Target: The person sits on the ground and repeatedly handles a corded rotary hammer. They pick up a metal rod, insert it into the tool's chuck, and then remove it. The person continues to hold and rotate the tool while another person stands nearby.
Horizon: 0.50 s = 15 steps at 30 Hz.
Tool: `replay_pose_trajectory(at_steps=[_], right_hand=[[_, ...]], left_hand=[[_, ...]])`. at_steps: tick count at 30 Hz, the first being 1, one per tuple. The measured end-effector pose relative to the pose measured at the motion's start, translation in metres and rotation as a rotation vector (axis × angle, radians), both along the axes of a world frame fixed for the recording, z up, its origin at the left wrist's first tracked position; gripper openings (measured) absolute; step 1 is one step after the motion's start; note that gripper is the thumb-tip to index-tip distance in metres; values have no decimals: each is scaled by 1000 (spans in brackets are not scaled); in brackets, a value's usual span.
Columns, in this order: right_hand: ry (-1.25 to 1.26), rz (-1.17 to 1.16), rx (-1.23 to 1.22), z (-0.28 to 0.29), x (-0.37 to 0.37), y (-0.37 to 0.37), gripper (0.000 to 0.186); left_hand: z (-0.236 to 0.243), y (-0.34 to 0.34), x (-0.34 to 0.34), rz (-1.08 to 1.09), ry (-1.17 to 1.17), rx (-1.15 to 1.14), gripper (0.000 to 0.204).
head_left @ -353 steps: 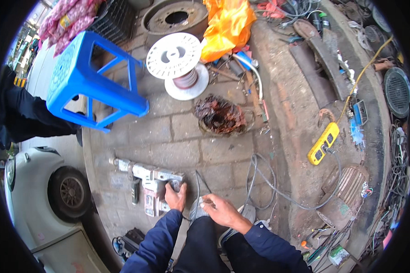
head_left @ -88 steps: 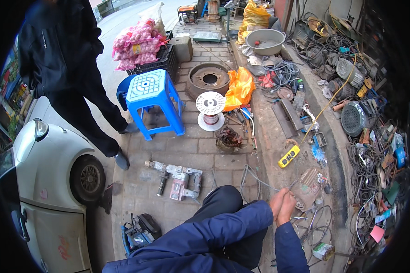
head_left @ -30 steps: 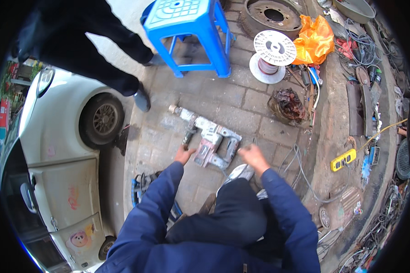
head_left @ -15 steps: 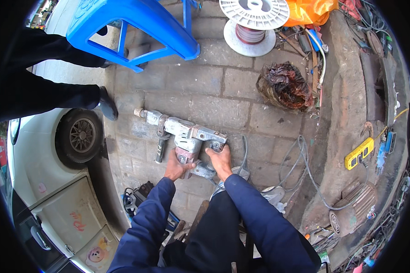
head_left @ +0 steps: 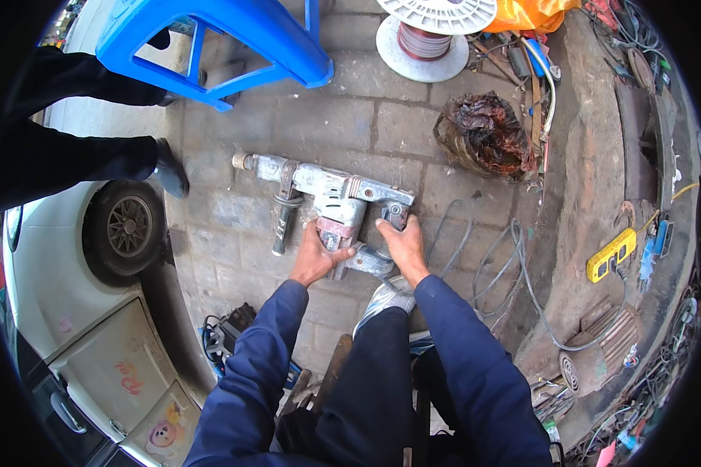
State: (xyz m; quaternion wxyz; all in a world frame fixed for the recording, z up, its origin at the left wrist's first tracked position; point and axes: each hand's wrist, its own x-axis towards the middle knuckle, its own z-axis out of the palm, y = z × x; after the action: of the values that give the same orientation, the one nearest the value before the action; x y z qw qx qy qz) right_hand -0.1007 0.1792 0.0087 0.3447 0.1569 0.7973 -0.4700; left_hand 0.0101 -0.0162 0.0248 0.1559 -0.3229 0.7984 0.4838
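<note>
A worn silver-grey demolition hammer (head_left: 339, 183) lies on its side on the paving in front of me, chuck to the left, with a black side handle (head_left: 282, 227). My left hand (head_left: 315, 255) grips the lower motor housing, fingers on its far side and thumb across it. My right hand (head_left: 403, 247) is wrapped on the rear D-handle, near the trigger. A grey cord (head_left: 520, 257) loops over the ground at my right toward a yellow power strip (head_left: 611, 253).
A blue stool (head_left: 257, 47), a wire spool (head_left: 424, 50) and a crumpled dark bundle (head_left: 483, 132) stand ahead. Another person's dark-trousered legs (head_left: 86, 159) and a white car (head_left: 62, 265) are left. An old motor (head_left: 600, 346), scrap and cables line the raised right edge.
A second ago both hands were moving in toward the hammer; now both hold it. Since half a second ago it has shifted slightly toward the right and away from me.
</note>
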Motion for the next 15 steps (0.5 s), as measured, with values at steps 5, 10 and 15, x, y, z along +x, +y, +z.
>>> replay_pose_trajectory(at_steps=[5,10,15], right_hand=[[-10,191,59,14,18,5,64],[16,565,1,45,-7,56,51],[-60,554,-149,98,-24,130,37]], left_hand=[[45,29,10,-81,322,-576,66],[38,98,-25,7,232,-246,66],[1,129,-69,122,9,-211,73]])
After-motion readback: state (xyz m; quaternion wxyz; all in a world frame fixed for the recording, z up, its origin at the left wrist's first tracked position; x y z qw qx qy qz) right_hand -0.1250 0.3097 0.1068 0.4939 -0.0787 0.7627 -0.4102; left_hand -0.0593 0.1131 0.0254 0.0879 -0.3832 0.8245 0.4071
